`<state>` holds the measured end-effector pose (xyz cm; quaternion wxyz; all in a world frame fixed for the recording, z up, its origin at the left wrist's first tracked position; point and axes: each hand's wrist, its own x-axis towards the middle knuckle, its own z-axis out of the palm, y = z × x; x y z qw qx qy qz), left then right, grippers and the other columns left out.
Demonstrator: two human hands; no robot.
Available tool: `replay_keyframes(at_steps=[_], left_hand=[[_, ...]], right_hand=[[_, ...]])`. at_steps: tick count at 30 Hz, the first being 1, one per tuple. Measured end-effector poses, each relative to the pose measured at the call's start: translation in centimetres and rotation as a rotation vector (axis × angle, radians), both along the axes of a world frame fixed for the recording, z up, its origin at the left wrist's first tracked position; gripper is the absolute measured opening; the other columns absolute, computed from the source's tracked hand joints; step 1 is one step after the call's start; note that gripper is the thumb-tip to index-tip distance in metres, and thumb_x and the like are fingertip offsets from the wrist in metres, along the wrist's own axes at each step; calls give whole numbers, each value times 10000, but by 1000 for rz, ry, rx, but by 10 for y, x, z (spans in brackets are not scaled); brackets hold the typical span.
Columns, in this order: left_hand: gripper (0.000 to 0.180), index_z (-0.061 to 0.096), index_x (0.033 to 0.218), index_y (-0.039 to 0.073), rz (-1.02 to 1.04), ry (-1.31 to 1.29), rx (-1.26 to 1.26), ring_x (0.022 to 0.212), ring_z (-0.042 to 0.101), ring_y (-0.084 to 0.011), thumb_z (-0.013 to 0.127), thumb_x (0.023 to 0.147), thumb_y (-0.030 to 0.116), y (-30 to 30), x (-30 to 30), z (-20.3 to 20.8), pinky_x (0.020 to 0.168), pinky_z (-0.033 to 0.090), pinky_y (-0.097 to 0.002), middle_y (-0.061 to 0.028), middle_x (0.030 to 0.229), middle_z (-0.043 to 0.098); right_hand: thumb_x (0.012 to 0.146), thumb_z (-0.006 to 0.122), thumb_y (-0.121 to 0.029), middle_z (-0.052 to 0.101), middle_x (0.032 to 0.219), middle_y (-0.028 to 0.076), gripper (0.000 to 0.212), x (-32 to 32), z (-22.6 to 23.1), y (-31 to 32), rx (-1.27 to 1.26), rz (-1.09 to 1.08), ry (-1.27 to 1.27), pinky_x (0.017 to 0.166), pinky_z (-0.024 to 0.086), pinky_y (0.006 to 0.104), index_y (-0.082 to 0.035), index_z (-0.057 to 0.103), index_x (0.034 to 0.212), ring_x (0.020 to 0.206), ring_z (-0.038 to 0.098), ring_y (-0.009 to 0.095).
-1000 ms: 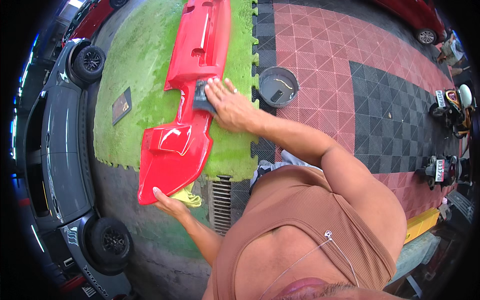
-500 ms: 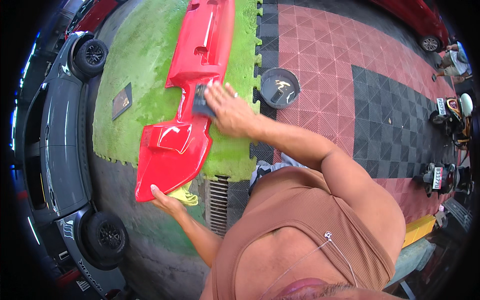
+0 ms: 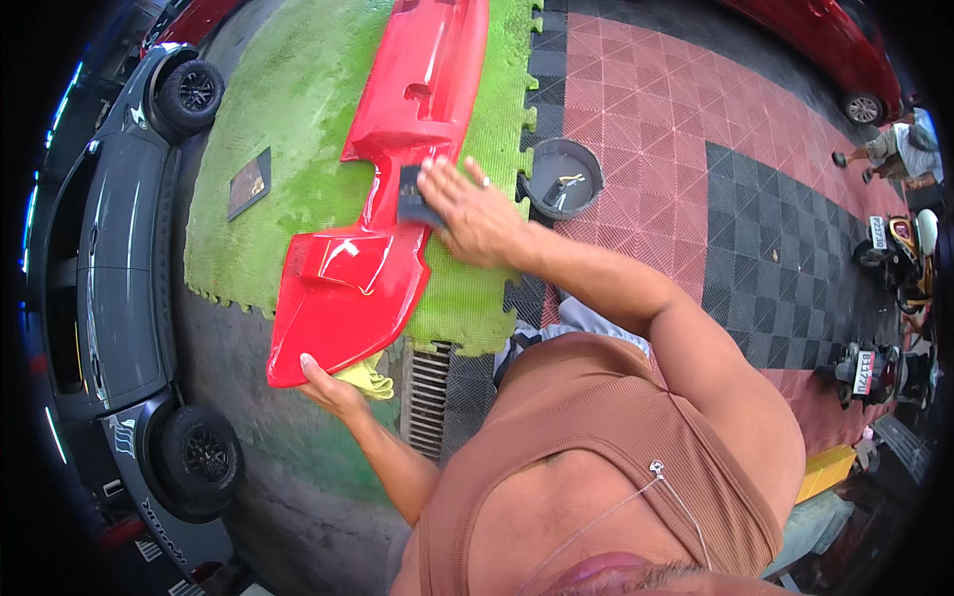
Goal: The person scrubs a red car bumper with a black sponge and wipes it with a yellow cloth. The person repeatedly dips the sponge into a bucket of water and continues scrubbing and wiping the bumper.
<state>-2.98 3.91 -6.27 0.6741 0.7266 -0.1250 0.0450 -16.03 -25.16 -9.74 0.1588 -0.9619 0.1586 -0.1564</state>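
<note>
A long, glossy red bumper-like car panel (image 3: 353,318) lies in front of me, its far part over a green mat. My right hand (image 3: 472,214) presses a dark grey sheet, seemingly sandpaper (image 3: 409,199), against the right edge of its narrow neck. The fingers lie over the sheet and are slightly blurred. Around the panel's near corner my left hand (image 3: 333,389) is closed, thumb on top and fingers hidden underneath. A yellow-green cloth (image 3: 368,377) hangs under the panel beside that hand.
The green foam mat (image 3: 308,129) carries another dark sheet (image 3: 249,185). A round grey basin (image 3: 563,179) with liquid stands right of it. A floor grate (image 3: 425,397) runs nearby. A grey pickup (image 3: 129,268) stands left; motorbikes (image 3: 874,368) and a person (image 3: 899,149) are at right.
The whole view has shifted slightly, so the panel and mat appear farther right. My right hand stays at the neck with the sheet; my left hand keeps its hold on the corner.
</note>
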Motion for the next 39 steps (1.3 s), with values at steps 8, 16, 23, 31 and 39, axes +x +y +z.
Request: replay_keyframes(at_steps=[8,16,23,31,39], left_hand=[[531,429,1398,-78,-9,19,-16,1144,644,-329,516,1032,296,1,2,-3,976,545,-435,-254,1344,565],[551,372,1414,-100,17,11,-56,1171,616,-337,520,1015,250,-7,-2,3,967,531,-438,-292,1369,527],[535,361,1410,-109,27,-1,-23,1154,617,-330,511,1020,224,-4,1,0,967,526,-432,-292,1359,530],[531,358,1407,-102,19,-15,-60,1155,622,-328,513,1019,226,-5,-1,-1,972,529,-434,-285,1352,535],[529,350,1407,-85,20,-26,-56,1163,617,-327,515,1019,235,-7,2,-1,982,521,-435,-286,1348,534]], right_hand=[[1015,455,-347,307,1660,154,657,0,1,10,-32,1,48,1267,136,570,-29,326,1576,1547,276,285],[1023,445,-342,311,1656,160,640,5,-2,3,-16,-13,18,1256,159,582,-34,338,1573,1543,283,296],[1018,460,-351,251,1676,177,661,-2,4,17,18,55,57,1254,156,588,-24,322,1576,1550,256,316],[1028,445,-322,315,1654,165,623,2,6,20,-60,39,55,1252,159,588,-19,346,1563,1541,288,293],[959,525,-285,335,1642,182,665,4,9,-1,-166,-5,102,1243,158,620,-8,374,1544,1520,338,300]])
